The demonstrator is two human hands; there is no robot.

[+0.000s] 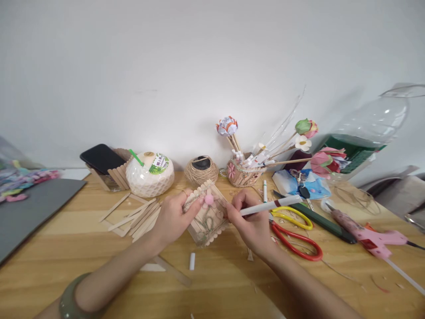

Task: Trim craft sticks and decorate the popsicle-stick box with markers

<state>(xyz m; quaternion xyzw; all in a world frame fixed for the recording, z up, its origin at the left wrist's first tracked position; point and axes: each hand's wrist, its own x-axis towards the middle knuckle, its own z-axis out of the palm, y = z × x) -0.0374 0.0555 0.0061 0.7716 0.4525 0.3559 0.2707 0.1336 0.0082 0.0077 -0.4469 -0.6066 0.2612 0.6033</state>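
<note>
A small craft-stick panel (214, 212) with scalloped edges, a pink pompom (209, 199) and a twine bow (206, 223) is held above the wooden table. My left hand (174, 215) grips its left side, the thumb beside the pompom. In my right hand (250, 219) is a white marker (270, 205) with a dark band, its writing end toward the panel's right edge. Whether the tip touches the panel cannot be made out. A white cap (192, 261) lies on the table below the panel.
Craft sticks (142, 219) lie to the left, near a white coconut (150, 175) and a phone (102, 158) in a stick holder. Twine (201, 170) and a flower basket (244, 173) stand behind. Scissors (299, 239) and a pink glue gun (368, 237) lie right.
</note>
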